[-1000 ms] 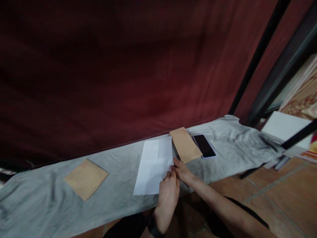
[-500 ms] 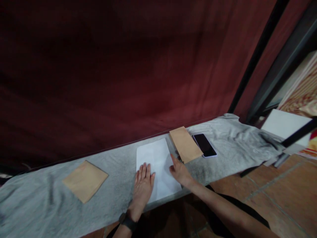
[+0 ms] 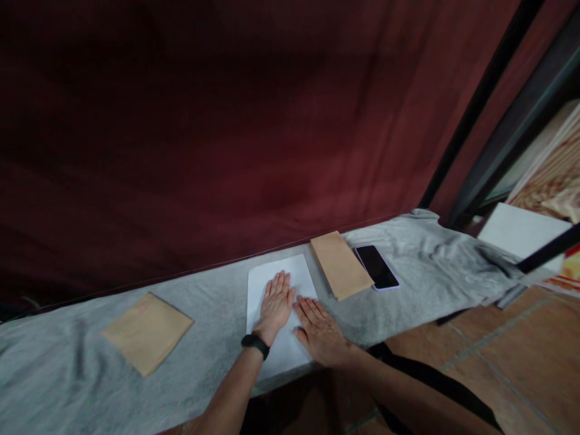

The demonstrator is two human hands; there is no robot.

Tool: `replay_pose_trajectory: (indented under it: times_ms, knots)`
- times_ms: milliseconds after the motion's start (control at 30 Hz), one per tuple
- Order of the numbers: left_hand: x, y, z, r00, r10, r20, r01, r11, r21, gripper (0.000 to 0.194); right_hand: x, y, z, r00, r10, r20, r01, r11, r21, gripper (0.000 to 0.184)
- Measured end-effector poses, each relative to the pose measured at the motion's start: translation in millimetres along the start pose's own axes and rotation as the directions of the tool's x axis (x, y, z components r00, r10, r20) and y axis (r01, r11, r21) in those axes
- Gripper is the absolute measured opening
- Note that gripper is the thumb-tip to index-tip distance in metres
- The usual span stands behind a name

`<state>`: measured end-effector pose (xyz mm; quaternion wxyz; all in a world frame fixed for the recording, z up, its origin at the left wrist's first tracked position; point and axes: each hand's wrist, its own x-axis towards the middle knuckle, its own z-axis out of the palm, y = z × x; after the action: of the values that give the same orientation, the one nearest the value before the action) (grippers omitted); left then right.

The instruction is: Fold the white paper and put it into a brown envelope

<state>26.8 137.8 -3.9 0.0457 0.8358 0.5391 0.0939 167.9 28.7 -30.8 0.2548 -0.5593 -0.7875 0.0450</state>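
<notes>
A white sheet of paper (image 3: 290, 356) lies flat on a grey cloth (image 3: 217, 308) that covers a long narrow ledge. My left hand (image 3: 276, 304), with a black band at the wrist, rests palm down on the sheet, fingers stretched out. My right hand (image 3: 319, 331) lies flat beside it on the sheet's right half, fingers apart. Neither hand holds anything. A brown envelope (image 3: 341, 264) lies just right of the sheet, past my right hand.
A black phone (image 3: 376, 266) lies face up beside the brown envelope. A second brown envelope (image 3: 145, 331) sits far left on the cloth. A dark red curtain (image 3: 226, 139) hangs behind the ledge. White boards (image 3: 521, 232) and dark poles stand at the right, above a tiled floor (image 3: 507, 356).
The sheet, held at its near right corner a second ago, now lies straight on the cloth. Both hands have opened and come to rest flat on it, the left moving up onto its middle.
</notes>
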Motion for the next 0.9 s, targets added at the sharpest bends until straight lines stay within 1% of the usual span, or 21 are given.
replay_pose_trajectory:
  times_ms: [100, 233, 300, 333, 400, 433, 467, 533, 567, 633, 667, 700, 767, 833, 900]
  knots:
    - [1, -29, -0.1, 0.994, -0.103, -0.043, 0.106, 0.991, 0.081, 0.058, 0, 1, -3, 1.000, -0.013, -0.006, 0.013, 1.000, -0.009, 0.059]
    - [-12, -67, -9.1, 0.969, -0.238, -0.065, 0.246, 0.959, 0.143, 0.060, -2, 3, -2, 1.000, -0.018, -0.016, 0.017, 0.999, -0.031, 0.061]
    - [-21, -77, -15.8, 0.958, -0.280, -0.065, 0.287, 0.945, 0.159, 0.060, -3, 5, -2, 1.000, -0.011, -0.021, 0.011, 0.999, -0.031, 0.063]
    - [-26, -79, -18.9, 0.950, -0.304, -0.067, 0.311, 0.936, 0.166, 0.060, -3, 5, -2, 1.000, -0.008, -0.022, 0.007, 1.000, -0.027, 0.064]
    - [-38, -73, -22.8, 0.939, -0.333, -0.087, 0.343, 0.924, 0.169, 0.060, -2, 5, -2, 1.000, 0.003, -0.019, -0.003, 1.000, -0.022, 0.063]
    - [-46, -65, -22.9, 0.941, -0.324, -0.102, 0.337, 0.928, 0.162, 0.060, -2, 5, -3, 1.000, 0.009, -0.015, -0.009, 1.000, -0.022, 0.062]
    - [-55, -55, -21.4, 0.951, -0.285, -0.119, 0.301, 0.942, 0.149, 0.061, -1, 5, -3, 1.000, 0.014, -0.011, -0.014, 1.000, -0.023, 0.060]
    - [-74, -30, -14.1, 0.987, -0.117, -0.108, 0.128, 0.986, 0.103, 0.058, 1, 3, -4, 1.000, 0.024, -0.007, -0.024, 0.999, -0.028, 0.056]
    - [-85, -17, -8.9, 0.994, -0.044, -0.097, 0.052, 0.995, 0.086, 0.057, 2, 2, -4, 1.000, 0.029, -0.011, -0.029, 0.999, -0.033, 0.055]
    - [-104, 3, 1.7, 0.993, 0.063, -0.097, -0.055, 0.995, 0.088, 0.057, 4, 1, -3, 1.000, 0.020, -0.020, -0.021, 0.998, -0.054, 0.052]
    - [-111, 9, 6.0, 0.989, 0.105, -0.102, -0.093, 0.990, 0.110, 0.057, 4, 0, -3, 1.000, 0.004, -0.022, -0.006, 0.998, -0.068, 0.051]
    - [-118, 13, 9.0, 0.985, 0.128, -0.115, -0.112, 0.984, 0.135, 0.058, 5, 0, -2, 1.000, -0.014, -0.021, 0.013, 0.996, -0.084, 0.051]
    - [-128, 11, 10.3, 0.978, 0.139, -0.153, -0.108, 0.975, 0.194, 0.060, 4, -1, -1, 0.999, -0.047, -0.010, 0.046, 0.992, -0.116, 0.051]
    - [-136, 1, 5.9, 0.973, 0.127, -0.192, -0.077, 0.966, 0.246, 0.061, 3, -2, 1, 0.999, -0.049, 0.006, 0.049, 0.988, -0.144, 0.052]
    - [-147, -13, -2.8, 0.971, 0.117, -0.208, -0.053, 0.955, 0.291, 0.058, 3, -2, 1, 0.999, -0.037, 0.026, 0.041, 0.986, -0.163, 0.054]
